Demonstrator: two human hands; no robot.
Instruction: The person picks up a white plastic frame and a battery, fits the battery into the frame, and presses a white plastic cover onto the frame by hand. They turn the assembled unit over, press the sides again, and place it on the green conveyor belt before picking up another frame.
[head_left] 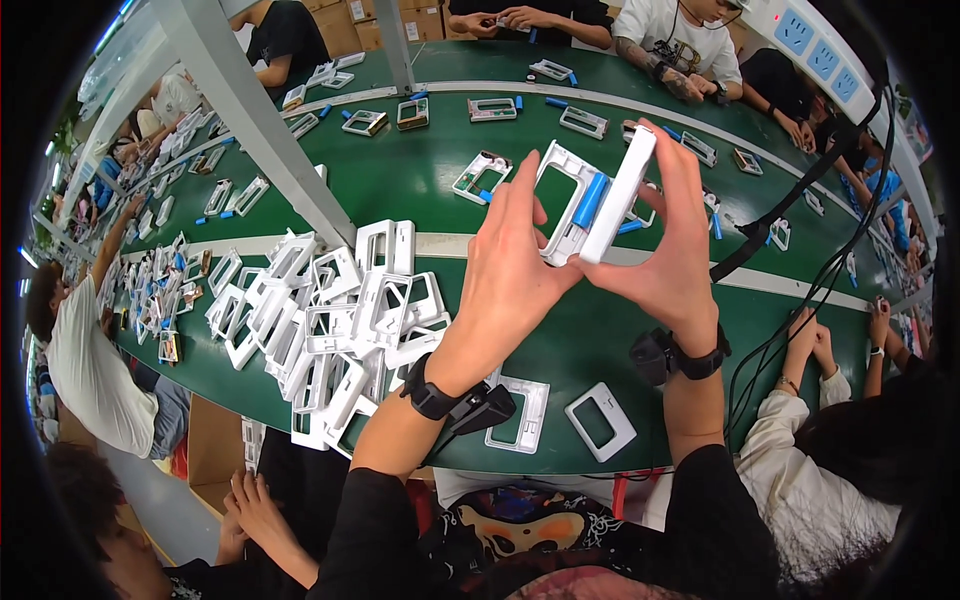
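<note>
Both hands are raised over the green table. My left hand [508,255] grips a white plastic frame half [552,165] with a large rectangular opening. A blue cylindrical battery [590,201] shows at that frame's right side. My right hand [672,235] holds a white shell half [620,195] on edge, between its thumb and raised fingers. The two halves stand close together, with the thumbs nearly meeting below them; whether the halves touch, I cannot tell. Below my wrists lie one white frame [520,414] inside up and another white frame [601,421] beside it.
A heap of white frames [345,315] lies left of my left forearm. Beyond a metal rail [450,244], units with blue batteries [490,109] lie spread over a green surface. A grey post [255,110] rises at left. Black cables [850,220] hang at right, under a socket strip [820,55]. Co-workers sit around.
</note>
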